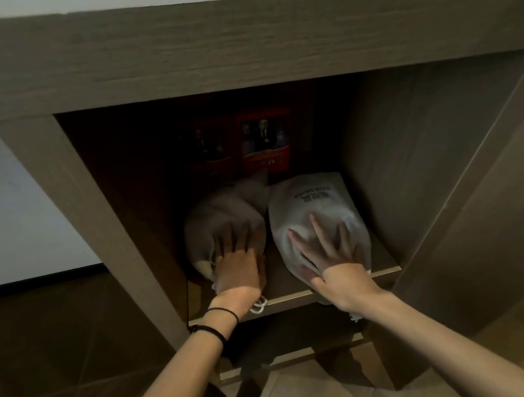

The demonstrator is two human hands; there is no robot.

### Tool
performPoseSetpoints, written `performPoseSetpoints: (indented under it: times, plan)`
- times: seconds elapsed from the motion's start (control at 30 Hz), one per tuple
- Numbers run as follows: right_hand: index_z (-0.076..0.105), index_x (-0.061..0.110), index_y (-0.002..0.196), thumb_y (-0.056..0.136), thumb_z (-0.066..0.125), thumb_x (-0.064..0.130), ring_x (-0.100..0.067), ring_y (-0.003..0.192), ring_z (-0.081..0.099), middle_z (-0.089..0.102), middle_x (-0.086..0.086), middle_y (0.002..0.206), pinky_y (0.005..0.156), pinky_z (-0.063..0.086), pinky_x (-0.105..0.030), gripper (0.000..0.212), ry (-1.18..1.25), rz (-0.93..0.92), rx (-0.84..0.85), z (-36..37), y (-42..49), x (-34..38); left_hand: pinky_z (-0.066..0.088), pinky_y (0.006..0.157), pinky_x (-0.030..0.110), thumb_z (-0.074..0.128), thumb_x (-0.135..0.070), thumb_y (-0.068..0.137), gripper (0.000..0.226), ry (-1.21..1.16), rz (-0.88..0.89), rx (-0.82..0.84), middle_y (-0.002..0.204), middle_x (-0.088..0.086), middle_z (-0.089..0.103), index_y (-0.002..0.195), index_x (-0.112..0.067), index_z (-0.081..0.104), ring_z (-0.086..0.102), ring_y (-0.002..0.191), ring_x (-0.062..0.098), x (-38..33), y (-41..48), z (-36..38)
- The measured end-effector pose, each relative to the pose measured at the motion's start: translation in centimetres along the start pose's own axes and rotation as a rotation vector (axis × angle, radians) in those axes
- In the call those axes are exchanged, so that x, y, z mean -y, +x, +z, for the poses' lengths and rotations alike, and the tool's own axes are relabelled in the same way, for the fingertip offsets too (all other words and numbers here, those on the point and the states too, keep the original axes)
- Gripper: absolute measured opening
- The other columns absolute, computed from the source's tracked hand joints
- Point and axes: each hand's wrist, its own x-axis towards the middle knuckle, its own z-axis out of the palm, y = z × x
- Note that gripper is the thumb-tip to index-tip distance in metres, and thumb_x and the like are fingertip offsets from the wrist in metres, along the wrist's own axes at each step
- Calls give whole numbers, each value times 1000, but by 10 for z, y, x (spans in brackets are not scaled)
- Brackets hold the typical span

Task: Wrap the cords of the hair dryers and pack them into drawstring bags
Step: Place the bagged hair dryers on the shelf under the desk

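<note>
The fingers (237, 237) of the left hand (238, 273) lie straight and slightly spread, pressed flat on the near end of the left bag (219, 210), holding nothing. The right hand (330, 266) is the same: its fingers (320, 232) are splayed wide and laid flat on top of the right bag (330, 203), with the palm over the bag's near end. Both pale cloth bags are full and rounded and lie side by side on a shelf (284, 281) inside a wooden cabinet (236, 53), touching along their inner sides. The right bag has dark printed lettering (314, 194) just beyond the fingertips. A white drawstring (259, 306) hangs over the shelf's front edge below the left wrist, which wears two dark bands (218, 322). Behind the bags, at the dim back of the shelf, stand red boxes (263, 142).
</note>
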Motion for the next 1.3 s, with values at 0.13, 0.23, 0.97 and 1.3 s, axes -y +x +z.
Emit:
performPoseSetpoints:
  times: [0.13, 0.23, 0.97, 1.3]
  plan:
    - [-23, 67, 127, 98, 24, 53, -44, 137, -29, -39, 20, 147, 111, 7, -66, 57, 3, 11, -37, 1, 21, -3, -6, 117, 44, 29, -37, 100, 62, 25, 18, -7, 160, 0, -11, 151, -29, -6, -18, 145, 31, -3, 4, 3]
    - [-21, 70, 126, 97, 24, 53, -44, 139, -23, -35, 20, 149, 113, 5, -64, 56, -3, 7, -50, 1, 44, -16, -7, 117, 44, 31, -36, 100, 61, -7, 17, -53, 160, 0, -8, 151, -28, -1, -17, 145, 31, -3, 6, 7]
    - [6, 39, 150, 98, 41, 39, -17, 147, -4, -6, 13, 159, 118, 5, -41, 62, 1, -65, -117, -11, 12, 6, -5, 118, 37, 36, -38, 99, 61, -96, -12, -80, 160, 5, 3, 151, -21, 10, -5, 147, 25, -5, -39, -6]
    - [35, 35, 144, 101, 30, 40, -16, 142, 25, 30, 5, 154, 117, 15, -36, 43, -96, -37, -103, 21, -22, 5, 10, 121, 41, 46, -33, 98, 71, -285, -12, 5, 160, -2, -3, 148, -39, -4, -10, 147, 19, 18, -75, -1]
